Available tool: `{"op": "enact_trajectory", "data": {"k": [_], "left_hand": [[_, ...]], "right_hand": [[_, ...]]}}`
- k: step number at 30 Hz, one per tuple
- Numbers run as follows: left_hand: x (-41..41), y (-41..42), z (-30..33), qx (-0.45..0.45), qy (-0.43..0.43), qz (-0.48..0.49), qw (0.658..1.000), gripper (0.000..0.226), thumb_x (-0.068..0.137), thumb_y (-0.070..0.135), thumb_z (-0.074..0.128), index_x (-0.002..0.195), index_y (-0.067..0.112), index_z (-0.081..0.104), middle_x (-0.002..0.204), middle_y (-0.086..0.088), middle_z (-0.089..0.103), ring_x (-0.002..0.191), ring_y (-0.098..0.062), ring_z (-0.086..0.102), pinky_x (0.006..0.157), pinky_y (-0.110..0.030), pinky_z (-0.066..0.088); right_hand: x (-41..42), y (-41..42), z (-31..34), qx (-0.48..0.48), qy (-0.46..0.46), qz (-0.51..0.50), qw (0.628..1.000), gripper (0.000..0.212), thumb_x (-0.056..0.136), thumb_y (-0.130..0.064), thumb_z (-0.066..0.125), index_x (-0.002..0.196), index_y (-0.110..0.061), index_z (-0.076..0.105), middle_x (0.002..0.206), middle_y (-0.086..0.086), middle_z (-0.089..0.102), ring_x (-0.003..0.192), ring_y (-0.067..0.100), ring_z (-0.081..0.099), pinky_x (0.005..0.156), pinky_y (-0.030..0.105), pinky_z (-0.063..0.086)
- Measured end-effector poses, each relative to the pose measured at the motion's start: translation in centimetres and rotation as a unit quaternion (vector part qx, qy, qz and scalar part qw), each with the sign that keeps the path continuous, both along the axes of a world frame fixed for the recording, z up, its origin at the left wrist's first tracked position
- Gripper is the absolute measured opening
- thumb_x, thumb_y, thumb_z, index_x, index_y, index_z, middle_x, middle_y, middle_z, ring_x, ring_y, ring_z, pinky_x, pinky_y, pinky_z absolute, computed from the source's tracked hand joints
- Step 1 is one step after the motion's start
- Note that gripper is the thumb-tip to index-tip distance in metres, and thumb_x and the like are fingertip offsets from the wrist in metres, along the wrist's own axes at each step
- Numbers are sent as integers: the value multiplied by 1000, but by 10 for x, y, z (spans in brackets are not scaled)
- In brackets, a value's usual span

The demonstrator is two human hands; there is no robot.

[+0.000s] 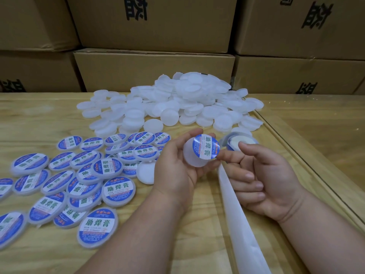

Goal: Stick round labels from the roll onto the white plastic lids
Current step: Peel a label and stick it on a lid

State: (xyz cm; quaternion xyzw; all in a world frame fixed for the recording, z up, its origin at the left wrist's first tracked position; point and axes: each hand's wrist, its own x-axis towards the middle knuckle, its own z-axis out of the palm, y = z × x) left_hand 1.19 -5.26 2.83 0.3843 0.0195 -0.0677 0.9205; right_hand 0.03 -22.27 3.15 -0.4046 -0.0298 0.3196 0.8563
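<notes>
My left hand (175, 165) grips a white plastic lid (192, 157) from the left and below. A round blue and white label (207, 147) lies half across the lid's top and overhangs its right edge. My right hand (260, 180) pinches the label's right edge between thumb and forefinger, its other fingers curled. The label roll (240, 141) lies just behind my right hand. Its bare white backing strip (237, 218) runs from the roll toward me under that hand.
A heap of plain white lids (177, 103) fills the table's far middle. Several labelled lids (79, 175) lie spread at the left. One plain lid (146, 172) lies beside my left hand. Stacked cardboard boxes (154, 70) wall the back. The wooden table's edge (316, 171) runs at the right.
</notes>
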Motion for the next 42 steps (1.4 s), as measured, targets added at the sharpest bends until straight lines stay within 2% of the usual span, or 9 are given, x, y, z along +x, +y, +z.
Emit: {"op": "enact_trajectory", "data": {"k": [7,10,13,16,19,21,23,35,42], "left_hand": [[2,0,-3,22,-3,5,1000,33,100,24,37,106,9,65,110,-18,75,91,-29,73,60,-34,58],[4,-1,-5,44,-21,21,999,28,101,22,38,102,11,64,106,-15,76,89,-27,73,64,-36,58],[6,-1,-7,44,-31,31,998,26,100,18,39,100,10,64,104,-15,77,91,-28,72,68,-39,60],[7,-2,-9,43,-33,30,998,25,98,13,39,100,10,63,104,-16,77,94,-30,73,65,-38,61],[7,-2,-8,44,-43,27,998,19,88,15,49,100,10,63,103,-16,77,93,-30,73,67,-40,62],[8,-2,-8,42,-48,22,998,28,75,19,55,99,10,64,103,-16,77,91,-30,74,68,-41,62],[8,-2,-9,42,-50,22,998,31,71,18,55,99,10,64,103,-16,77,90,-29,75,66,-39,61],[9,-3,-11,39,-51,44,997,22,77,9,54,97,9,63,101,-16,77,90,-28,76,66,-36,60],[9,-2,-12,54,-52,46,996,29,90,-6,38,98,9,62,99,-15,77,88,-26,76,68,-39,61]], "right_hand": [[1,-1,-1,-7,2,12,1000,59,64,-34,89,111,-1,73,49,-1,40,32,5,33,29,12,25],[1,-2,-1,-7,0,21,1000,60,66,-35,88,112,0,73,48,-1,40,32,5,32,30,12,25],[1,-2,0,-7,2,28,1000,63,66,-35,87,115,1,72,48,-2,39,32,5,33,29,13,25],[1,-2,0,-8,1,34,999,64,67,-35,86,117,1,71,48,-2,39,33,5,29,29,13,25],[1,-2,0,-6,1,38,999,64,68,-35,86,118,2,70,48,-2,39,36,6,22,30,13,25],[1,-2,0,-8,0,38,999,63,68,-35,86,117,1,71,48,-2,39,37,6,22,30,13,25],[1,-2,0,-10,1,36,999,63,66,-35,87,115,1,71,48,-2,39,36,6,22,30,13,25],[0,-1,1,-24,0,39,999,61,68,-37,85,115,1,72,47,-2,37,37,6,19,30,12,27],[1,-2,0,-17,-2,42,999,62,70,-37,84,118,2,71,47,-2,37,38,7,18,30,13,28]]}}
